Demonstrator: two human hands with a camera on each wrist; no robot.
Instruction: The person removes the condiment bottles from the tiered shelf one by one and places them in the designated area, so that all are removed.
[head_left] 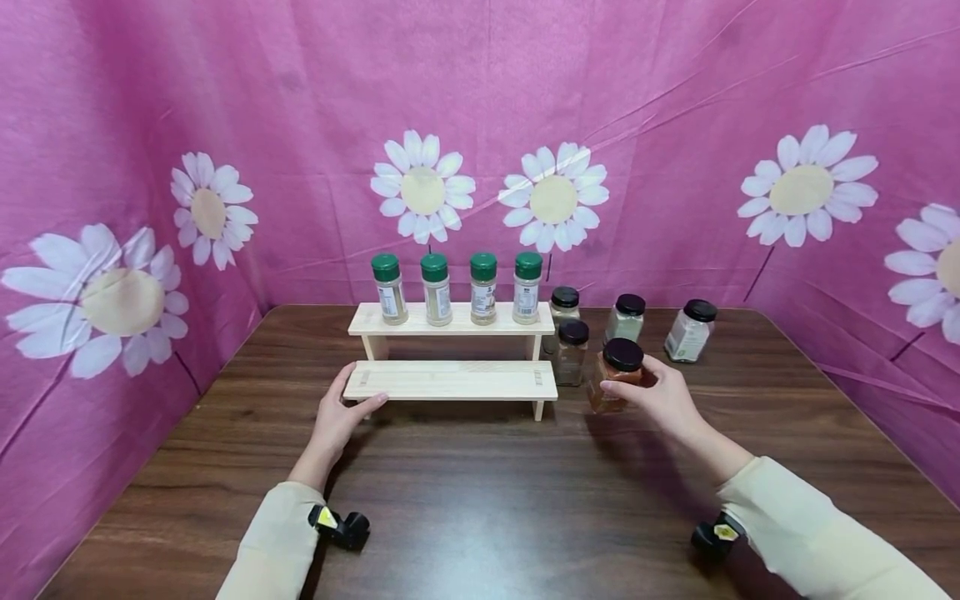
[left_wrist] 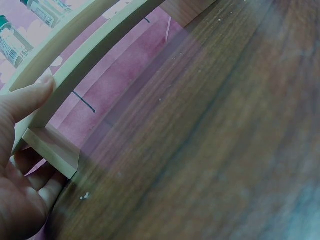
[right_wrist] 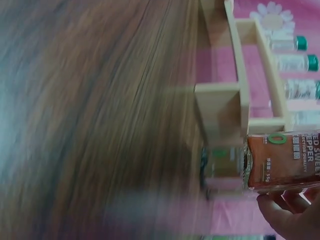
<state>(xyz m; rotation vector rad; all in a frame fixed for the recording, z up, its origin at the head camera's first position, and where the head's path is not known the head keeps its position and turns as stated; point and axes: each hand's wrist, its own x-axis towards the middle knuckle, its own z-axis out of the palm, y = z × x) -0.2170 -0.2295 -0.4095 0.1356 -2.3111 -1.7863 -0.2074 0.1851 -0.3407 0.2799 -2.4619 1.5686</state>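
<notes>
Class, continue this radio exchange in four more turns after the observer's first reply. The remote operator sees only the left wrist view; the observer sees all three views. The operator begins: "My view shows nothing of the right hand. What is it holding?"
Observer: The right hand holds a black-lidded jar with reddish-brown contents.

Operator: Is any word readable on its label?

Observer: Yes, the right wrist view shows "SWEET"; some of the lettering is cut off.

Operator: What stands on the table beyond the right end of the wooden rack?

Observer: Besides the held one, four other black-lidded jars are on the table, to the right of the wooden rack.
</notes>
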